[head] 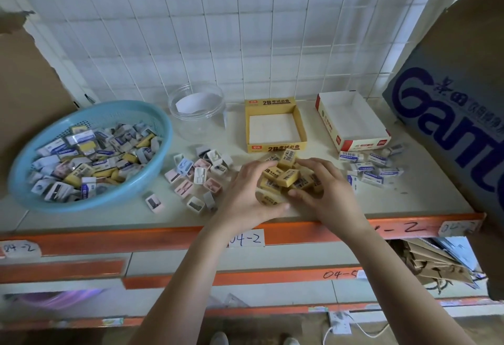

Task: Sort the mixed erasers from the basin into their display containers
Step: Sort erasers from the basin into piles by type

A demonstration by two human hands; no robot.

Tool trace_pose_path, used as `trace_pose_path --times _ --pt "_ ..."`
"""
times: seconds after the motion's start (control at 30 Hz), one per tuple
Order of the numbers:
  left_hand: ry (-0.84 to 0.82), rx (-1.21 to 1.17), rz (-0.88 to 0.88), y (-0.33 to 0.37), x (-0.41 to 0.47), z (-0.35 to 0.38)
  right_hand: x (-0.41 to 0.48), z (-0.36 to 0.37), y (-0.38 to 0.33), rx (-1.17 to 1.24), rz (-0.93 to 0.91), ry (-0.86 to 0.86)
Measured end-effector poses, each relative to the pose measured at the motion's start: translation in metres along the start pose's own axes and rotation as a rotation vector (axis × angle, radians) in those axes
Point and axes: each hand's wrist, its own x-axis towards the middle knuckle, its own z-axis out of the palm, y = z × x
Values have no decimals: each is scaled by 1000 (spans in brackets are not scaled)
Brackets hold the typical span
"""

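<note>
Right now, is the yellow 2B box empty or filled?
Empty: the yellow 2B box shows only its bare white floor; yellow erasers lie piled on the shelf before it.

Matt yellow cardboard box (275,149), left of it glossy clear plastic jar (196,123) and smooth blue perforated plastic basin (81,204), before it matt yellow erasers (287,178) under my fingers (253,170).

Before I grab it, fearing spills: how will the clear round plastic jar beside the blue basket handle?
The clear round plastic jar seems light, holding only a white paper slip. Wide and low, so unlikely to tip; may slide if pushed.
</note>
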Motion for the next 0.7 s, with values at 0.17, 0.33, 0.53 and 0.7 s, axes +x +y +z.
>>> trace_pose_path --times 0.17,0.33,0.53,0.7 --pt "40 88 23 -4 1 4 -2 1 3 6 -29 9" --pt "286 146 50 -10 2 15 3 2 5 5 -9 34" --pt "259 206 115 0 0 0 24 2 -16 -51 -70 166" --pt "435 241 182 8 -18 -61 53 15 -66 10 -192 97"
